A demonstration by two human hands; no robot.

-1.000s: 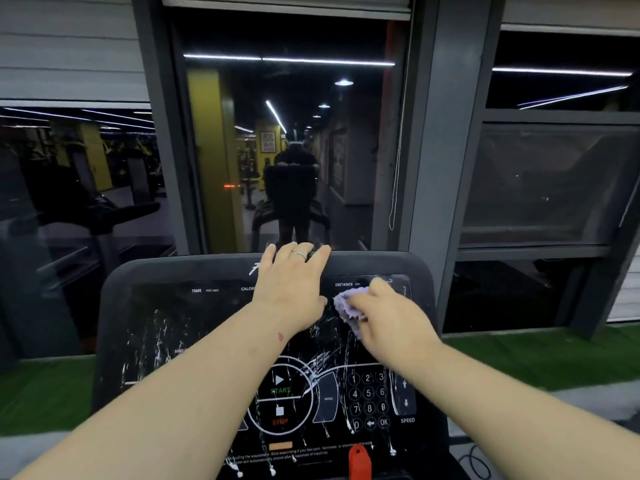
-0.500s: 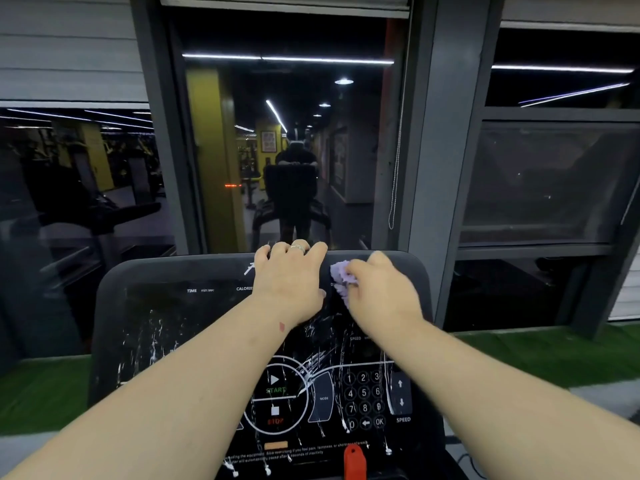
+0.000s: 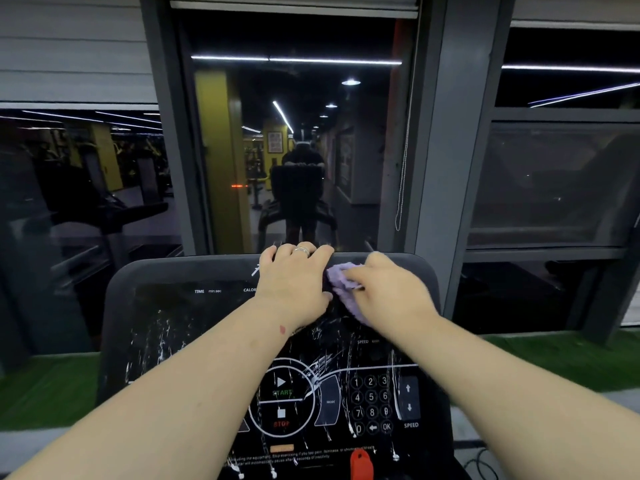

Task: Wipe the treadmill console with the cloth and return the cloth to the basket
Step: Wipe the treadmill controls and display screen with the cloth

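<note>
The black treadmill console (image 3: 166, 327) fills the lower middle, its panel streaked with white drips. My left hand (image 3: 294, 278), with a ring on one finger, grips the console's top edge, fingers curled over it. Right beside it my right hand (image 3: 391, 292) holds a crumpled lilac cloth (image 3: 341, 284) and presses it against the upper part of the panel, near the top edge. Most of the cloth is hidden under the hand. No basket is in view.
A red safety key (image 3: 360, 464) sits at the console's bottom edge, below the keypad (image 3: 370, 403) and the START/STOP dial (image 3: 282, 403). A dark window (image 3: 294, 150) with grey frames stands close behind. Green turf (image 3: 554, 362) lies on both sides.
My right hand has slid the cloth upward from the middle of the panel to near the top edge. My left hand has shifted up and curled its fingers over the top edge.
</note>
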